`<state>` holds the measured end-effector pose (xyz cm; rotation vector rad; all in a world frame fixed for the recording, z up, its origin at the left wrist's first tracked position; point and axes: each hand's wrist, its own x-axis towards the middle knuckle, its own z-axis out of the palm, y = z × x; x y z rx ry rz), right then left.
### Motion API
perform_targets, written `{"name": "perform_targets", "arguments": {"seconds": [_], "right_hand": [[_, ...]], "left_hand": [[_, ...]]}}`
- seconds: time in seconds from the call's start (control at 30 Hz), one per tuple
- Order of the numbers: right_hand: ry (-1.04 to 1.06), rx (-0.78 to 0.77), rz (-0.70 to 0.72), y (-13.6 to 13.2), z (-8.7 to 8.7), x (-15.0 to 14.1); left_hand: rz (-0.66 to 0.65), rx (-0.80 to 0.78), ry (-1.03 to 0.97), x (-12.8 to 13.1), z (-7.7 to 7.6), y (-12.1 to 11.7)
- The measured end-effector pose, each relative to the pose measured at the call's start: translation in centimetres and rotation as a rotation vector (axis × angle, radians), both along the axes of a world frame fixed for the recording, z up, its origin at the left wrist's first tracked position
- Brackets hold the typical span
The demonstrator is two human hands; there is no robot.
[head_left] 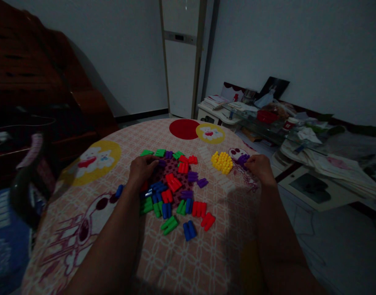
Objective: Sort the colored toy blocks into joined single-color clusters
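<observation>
A round table [188, 270] under a patterned cloth fills my remote view, its broad top giving small pieces room to lie flat and apart. Across its middle spread loose blocks [173, 183] in red, green, blue and purple, some touching, some alone toward the near side; the loose scatter, I judge, leaves each one easy to pick out. Two bare hands work at opposite sides. The left hand [141, 169] reaches over the far left of the spread, palm down; the right hand [259, 167] holds out to the right, clear of the blocks. Between them, right of the spread, a knobbly yellow cluster [221, 162] sits packed together, apparently grouped by colour. Just right of it, the right thumb and fingers pinch a purple cluster [243, 160] by its edge, likely so its far end stays free. Smallest is a purple block [161, 163] at the left fingertips; whether they grip or merely touch it, I cannot tell.
</observation>
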<state>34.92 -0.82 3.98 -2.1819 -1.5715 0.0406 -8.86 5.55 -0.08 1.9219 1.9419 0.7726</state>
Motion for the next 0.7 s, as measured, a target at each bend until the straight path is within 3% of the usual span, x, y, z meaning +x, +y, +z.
{"name": "perform_targets", "arguments": {"seconds": [0.2, 0.37, 0.43, 0.53, 0.6, 0.7], "right_hand": [[0.068, -0.03, -0.038, 0.3, -1.0, 0.1], [-0.007, -0.001, -0.061, 0.3, 0.3, -1.4], [0.006, 0.013, 0.044, 0.2, 1.1, -3.1], [0.081, -0.081, 0.371, 0.0, 1.4, -6.6], [0.069, -0.159, 0.57, -0.1, 0.9, -9.1], [-0.022, -0.248, 0.723, -0.2, -0.6, -12.0]], "left_hand": [[0.006, -0.008, -0.011, 0.1, 0.1, 0.0], [0.01, -0.021, -0.023, 0.3, 0.4, -0.3], [0.011, -0.03, -0.024, 0.4, 0.6, -0.4], [0.012, -0.028, -0.003, 0.4, 0.7, -0.4], [0.013, -0.02, 0.008, 0.4, 0.8, -0.4], [0.014, -0.019, 0.014, 0.4, 0.7, -0.3]]}}
